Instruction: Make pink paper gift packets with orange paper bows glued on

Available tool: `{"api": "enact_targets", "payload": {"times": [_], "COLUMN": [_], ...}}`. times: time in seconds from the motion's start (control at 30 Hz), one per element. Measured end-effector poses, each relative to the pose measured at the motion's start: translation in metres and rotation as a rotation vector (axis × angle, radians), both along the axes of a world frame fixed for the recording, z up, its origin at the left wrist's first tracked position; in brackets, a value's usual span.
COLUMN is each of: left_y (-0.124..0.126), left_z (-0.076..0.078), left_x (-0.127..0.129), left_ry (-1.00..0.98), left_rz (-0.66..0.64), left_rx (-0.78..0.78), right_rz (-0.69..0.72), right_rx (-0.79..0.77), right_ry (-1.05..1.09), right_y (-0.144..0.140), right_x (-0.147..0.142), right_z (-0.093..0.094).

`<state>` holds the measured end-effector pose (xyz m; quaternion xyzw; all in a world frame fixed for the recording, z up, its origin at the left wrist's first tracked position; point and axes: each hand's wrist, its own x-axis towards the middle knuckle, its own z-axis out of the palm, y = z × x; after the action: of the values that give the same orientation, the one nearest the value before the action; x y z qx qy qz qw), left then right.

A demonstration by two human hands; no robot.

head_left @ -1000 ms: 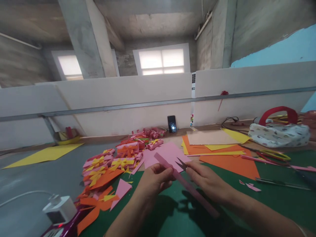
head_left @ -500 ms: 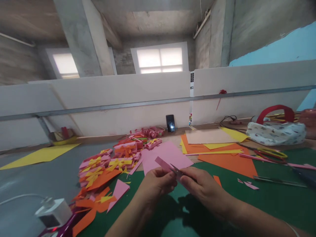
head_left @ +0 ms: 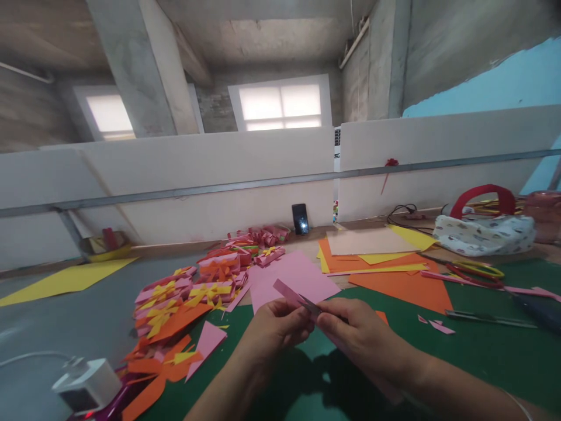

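Low in the middle of the view, my left hand [head_left: 280, 327] pinches a narrow pink paper strip [head_left: 284, 291] between thumb and fingertips. The strip's free end points up and to the left. My right hand [head_left: 357, 327] is closed around small scissors [head_left: 310, 305], whose handles are hidden in the fingers. Their dark blades lie across the strip, close together, right at my left fingertips. A large pink sheet [head_left: 293, 275] lies flat just behind both hands. Under my right forearm a faint pinkish shape [head_left: 385, 389] shows, too blurred to name.
To the left are piled pink, orange and yellow paper flowers [head_left: 210, 289] and a white charger [head_left: 87, 383]. Orange sheets [head_left: 403, 283], red-and-yellow-handled scissors [head_left: 477, 272] and a patterned bag [head_left: 484, 234] lie right. A phone [head_left: 300, 219] leans on the back panel. A green mat [head_left: 473, 356] covers the near surface.
The scissor blades, spread apart half a second ago, are now closed together at the strip. A pinkish shape has appeared below my right forearm. The view has shifted slightly.
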<state>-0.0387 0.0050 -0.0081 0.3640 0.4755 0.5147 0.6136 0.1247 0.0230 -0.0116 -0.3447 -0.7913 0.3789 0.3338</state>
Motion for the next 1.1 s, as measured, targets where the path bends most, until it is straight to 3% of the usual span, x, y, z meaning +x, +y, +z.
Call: {"api": "enact_targets", "payload": {"times": [0.4,0.6,1.1], "left_y": [0.0002,0.0018,-0.0001], "left_z": [-0.0006,0.0022,0.0042], "left_x": [0.0007,-0.0027,-0.0006], "left_ry": [-0.019,0.002,0.001], "left_rz": [0.005,0.034,0.026], "left_rx": [-0.028,0.045,0.011], "right_rz": [-0.037,-0.065,-0.019], "right_rx": [-0.058,-0.083,-0.034], "right_ry": [0.070,0.062,0.033], "right_y": [-0.0044,-0.0047,-0.0011], "right_x": [-0.0013,-0.0010,0.0000], "right_z": [-0.0001,-0.0005,0.0030]}}
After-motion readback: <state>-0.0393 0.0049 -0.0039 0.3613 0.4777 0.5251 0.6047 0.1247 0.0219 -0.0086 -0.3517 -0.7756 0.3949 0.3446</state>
